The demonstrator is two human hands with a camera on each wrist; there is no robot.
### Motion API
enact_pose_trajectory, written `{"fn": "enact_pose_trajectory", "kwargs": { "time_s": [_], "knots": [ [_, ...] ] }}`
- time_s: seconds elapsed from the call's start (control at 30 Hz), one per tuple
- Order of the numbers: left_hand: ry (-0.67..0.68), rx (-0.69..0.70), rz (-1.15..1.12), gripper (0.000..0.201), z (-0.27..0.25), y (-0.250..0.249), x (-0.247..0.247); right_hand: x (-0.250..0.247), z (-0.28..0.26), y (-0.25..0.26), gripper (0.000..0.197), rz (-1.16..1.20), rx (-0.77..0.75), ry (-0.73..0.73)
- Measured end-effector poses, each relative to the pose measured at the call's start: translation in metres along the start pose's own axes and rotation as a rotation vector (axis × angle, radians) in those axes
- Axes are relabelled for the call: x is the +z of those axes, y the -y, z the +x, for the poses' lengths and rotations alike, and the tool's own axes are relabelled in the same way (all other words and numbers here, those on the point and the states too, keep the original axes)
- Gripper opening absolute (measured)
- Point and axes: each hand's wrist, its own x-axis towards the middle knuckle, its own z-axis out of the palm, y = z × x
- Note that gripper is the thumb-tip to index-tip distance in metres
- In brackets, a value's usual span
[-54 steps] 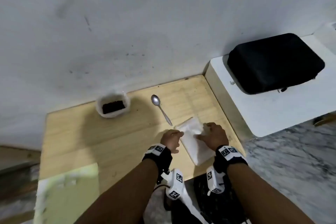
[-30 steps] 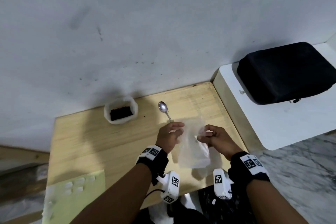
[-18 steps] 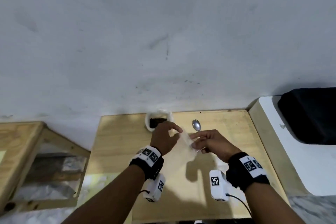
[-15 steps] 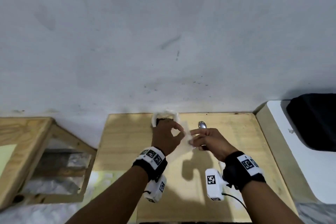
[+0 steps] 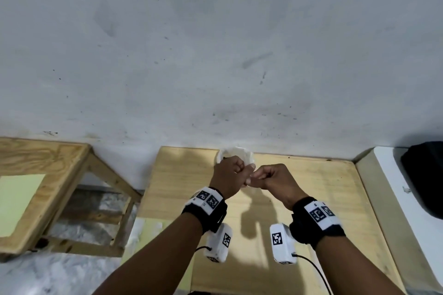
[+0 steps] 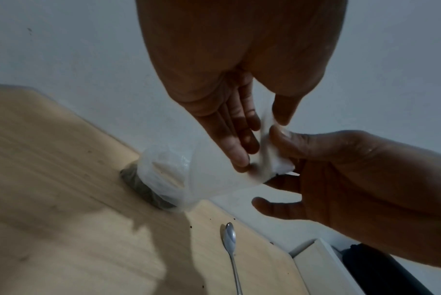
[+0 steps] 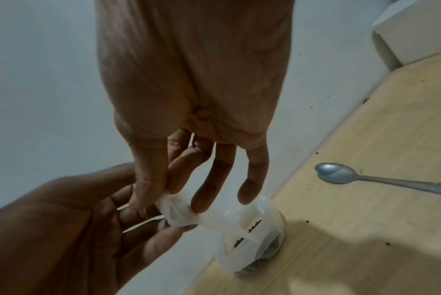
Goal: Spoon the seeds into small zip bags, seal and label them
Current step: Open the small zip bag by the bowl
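Both hands hold a small clear zip bag up in the air above the table. My left hand pinches its top edge between thumb and fingers, and my right hand pinches the same edge from the other side. In the head view the two hands meet knuckle to knuckle, with only a sliver of bag showing. Just behind them, against the wall, stands the white seed cup with dark seeds inside. A metal spoon lies on the table to the right.
The wooden table ends at a grey wall. A white cabinet with a black case on it flanks the right side. A wooden frame stool stands at the left. A pale green sheet lies at the table's front left.
Both hands lifted one bag off the table and carried it up and back toward the seed cup. They have drawn close together at its top edge. The head view tilted up.
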Motion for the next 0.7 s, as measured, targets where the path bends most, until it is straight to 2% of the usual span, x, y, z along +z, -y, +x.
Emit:
{"fn": "enact_pose_trajectory", "kwargs": {
  "time_s": [0.13, 0.2, 0.3, 0.43, 0.5, 0.57, 0.7],
  "knots": [
    [0.044, -0.004, -0.172, 0.033, -0.002, 0.003, 0.000, -0.009, -0.003, 0.001, 0.009, 0.060, 0.097, 0.070],
    [0.075, -0.011, -0.172, 0.037, -0.003, 0.006, -0.001, -0.015, -0.006, 0.000, 0.007, 0.067, 0.126, 0.124],
    [0.104, -0.018, -0.166, 0.036, -0.008, 0.008, 0.002, -0.020, -0.006, -0.001, 0.008, 0.057, 0.142, 0.128],
    [0.080, -0.083, -0.181, 0.013, -0.007, 0.004, 0.003, -0.015, -0.004, -0.007, 0.009, -0.056, 0.022, 0.010],
    [0.036, -0.117, -0.165, 0.016, -0.007, 0.000, 0.004, -0.007, -0.004, -0.009, 0.012, -0.196, -0.085, -0.082],
    [0.000, -0.091, -0.063, 0.019, -0.008, -0.002, 0.005, 0.002, -0.004, -0.010, 0.013, -0.267, -0.169, -0.125],
    [0.001, 0.060, 0.162, 0.029, -0.005, 0.007, 0.003, 0.006, 0.000, -0.011, 0.018, -0.289, -0.174, -0.165]
  ]
}}
